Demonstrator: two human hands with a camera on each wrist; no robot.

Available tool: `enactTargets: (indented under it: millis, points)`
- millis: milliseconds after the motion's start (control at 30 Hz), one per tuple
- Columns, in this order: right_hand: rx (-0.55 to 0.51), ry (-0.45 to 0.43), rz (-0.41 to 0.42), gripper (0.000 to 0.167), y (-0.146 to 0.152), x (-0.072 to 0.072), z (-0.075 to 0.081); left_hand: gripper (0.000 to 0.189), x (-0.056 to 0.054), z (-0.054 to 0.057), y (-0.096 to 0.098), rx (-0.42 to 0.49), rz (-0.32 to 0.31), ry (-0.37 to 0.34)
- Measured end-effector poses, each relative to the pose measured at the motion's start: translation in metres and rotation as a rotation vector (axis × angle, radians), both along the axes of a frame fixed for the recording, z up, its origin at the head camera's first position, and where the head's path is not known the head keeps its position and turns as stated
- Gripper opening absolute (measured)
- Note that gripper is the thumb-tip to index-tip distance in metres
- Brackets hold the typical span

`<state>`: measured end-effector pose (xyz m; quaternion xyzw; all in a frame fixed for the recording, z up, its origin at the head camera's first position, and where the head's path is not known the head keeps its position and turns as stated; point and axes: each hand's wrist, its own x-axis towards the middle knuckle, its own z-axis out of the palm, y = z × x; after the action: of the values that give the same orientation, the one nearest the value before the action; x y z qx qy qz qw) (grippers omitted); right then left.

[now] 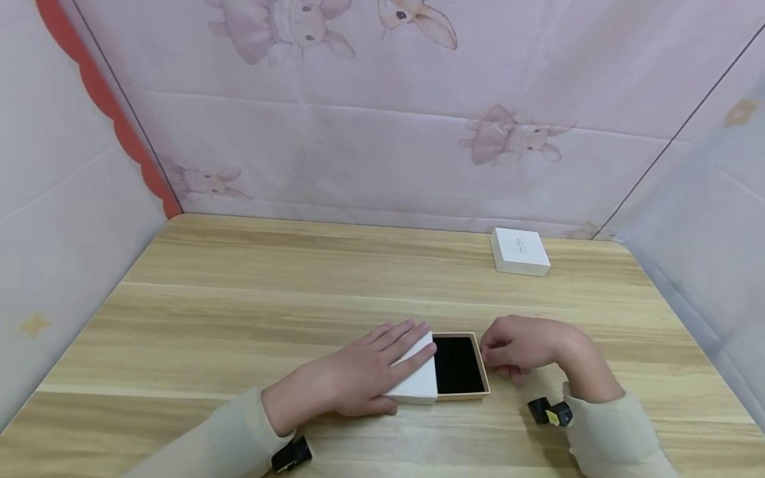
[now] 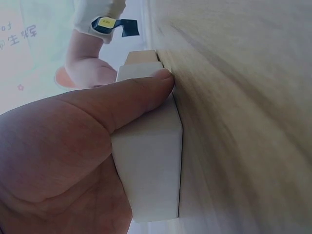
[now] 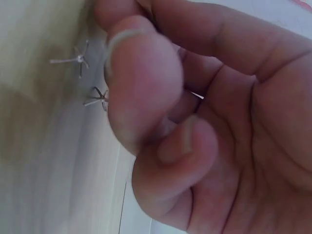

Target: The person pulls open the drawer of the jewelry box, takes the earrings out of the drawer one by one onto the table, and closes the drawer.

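Observation:
My left hand [image 1: 370, 372] lies over a white box sleeve [image 1: 418, 385], fingers across its top. In the left wrist view my thumb presses the sleeve's near side [image 2: 148, 170]. A tan-edged drawer [image 1: 463, 397] with a black insert [image 1: 457, 365] sticks out of the sleeve to the right. My right hand [image 1: 528, 345] is right at the drawer's outer end, fingers curled. In the right wrist view two small pronged metal pieces [image 3: 80, 59] show beside the fingertips, over the wood. I cannot tell whether the right fingers pinch anything.
A small white box [image 1: 520, 251] with faint print on its top stands near the back right edge of the wooden table [image 1: 239, 299]. Behind the table hangs a pink cloth [image 1: 358, 133] with rabbit pictures, and light cloths flank both sides.

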<state>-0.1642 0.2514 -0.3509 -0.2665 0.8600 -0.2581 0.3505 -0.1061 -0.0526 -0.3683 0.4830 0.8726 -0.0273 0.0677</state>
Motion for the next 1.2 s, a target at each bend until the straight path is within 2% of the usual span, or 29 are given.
enactTargets:
  millis: [600,833,1200]
  points:
    - [0.021,-0.065,0.013,0.026,-0.0037,0.0024,-0.0035,0.091,0.0001,0.0014,0.0003,-0.001,-0.004,0.009]
    - [0.005,-0.097,0.031,0.026,-0.0025,0.0013,-0.0046,0.091,-0.0002,0.0010,0.0001,-0.003,-0.005,0.015]
    - [-0.045,-0.094,0.070,0.025,-0.0087,0.0027,-0.0034,0.091,-0.0018,0.0004,-0.0004,0.003,-0.013,0.016]
